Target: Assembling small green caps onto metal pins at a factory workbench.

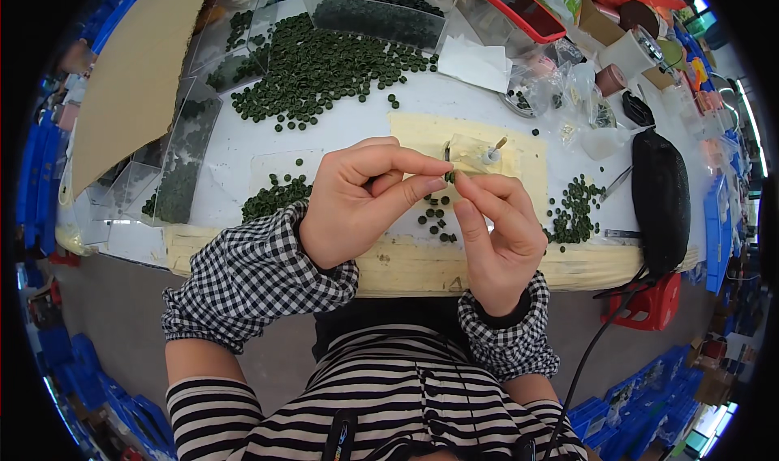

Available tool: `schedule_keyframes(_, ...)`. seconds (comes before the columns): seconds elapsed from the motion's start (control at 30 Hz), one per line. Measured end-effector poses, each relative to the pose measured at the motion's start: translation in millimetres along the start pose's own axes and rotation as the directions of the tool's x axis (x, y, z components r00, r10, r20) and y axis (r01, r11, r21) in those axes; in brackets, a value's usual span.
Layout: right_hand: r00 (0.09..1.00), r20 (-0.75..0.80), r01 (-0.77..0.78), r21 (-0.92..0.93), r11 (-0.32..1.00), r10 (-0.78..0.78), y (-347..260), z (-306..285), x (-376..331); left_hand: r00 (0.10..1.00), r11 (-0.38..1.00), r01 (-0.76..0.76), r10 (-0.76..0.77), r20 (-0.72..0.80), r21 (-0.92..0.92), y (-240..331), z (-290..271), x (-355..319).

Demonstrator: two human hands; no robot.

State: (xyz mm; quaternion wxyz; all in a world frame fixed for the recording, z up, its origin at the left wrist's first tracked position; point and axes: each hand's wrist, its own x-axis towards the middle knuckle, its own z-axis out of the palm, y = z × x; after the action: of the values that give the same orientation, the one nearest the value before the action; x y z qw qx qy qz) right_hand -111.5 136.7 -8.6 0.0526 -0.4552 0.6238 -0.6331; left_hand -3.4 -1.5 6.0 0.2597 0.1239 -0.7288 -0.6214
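Note:
My left hand and my right hand meet above the near edge of a white table. Both pinch one small dark green disc between their fingertips. Under the hands lie a few loose green discs on a pale yellow mat. A small fixture with a short rod stands on that mat just beyond my fingers. A small heap of green discs lies left of my left wrist, and another heap lies to the right of my right hand.
A large spread of green discs covers the far table. Clear plastic trays with discs stand at left, one at the back. A brown board leans far left. A long black pouch, plastic bags and tape rolls sit right.

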Motion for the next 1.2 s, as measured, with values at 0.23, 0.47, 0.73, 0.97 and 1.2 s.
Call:
schedule_keyframes(0.23,0.999,0.036,-0.042,0.087,0.995,0.038,0.5,1.3,-0.3,0.996,0.992,-0.086,0.087,-0.011,0.096,-1.1,-0.7,-1.1)
schedule_keyframes(0.47,0.997,0.074,-0.011,0.034,0.999,0.008,-1.3,0.3,1.0,1.000,1.000,-0.018,0.018,-0.020,0.010,-5.0,0.2,-2.3)
schedule_keyframes(0.73,0.997,0.073,0.014,0.001,1.000,-0.014,-1.3,-0.5,2.1,0.998,0.996,-0.059,0.059,-0.001,0.066,-4.6,-1.4,-0.5)
schedule_keyframes(0.97,0.998,0.049,0.037,-0.019,0.999,-0.036,0.9,-0.2,1.3,0.996,0.995,0.083,-0.084,-0.028,-0.055,2.1,-0.7,-0.9)
schedule_keyframes(1.2,0.997,0.045,0.061,-0.065,0.996,-0.058,0.6,-0.8,1.8,0.999,0.999,0.034,-0.034,-0.029,-0.026,-0.6,-0.8,0.1)
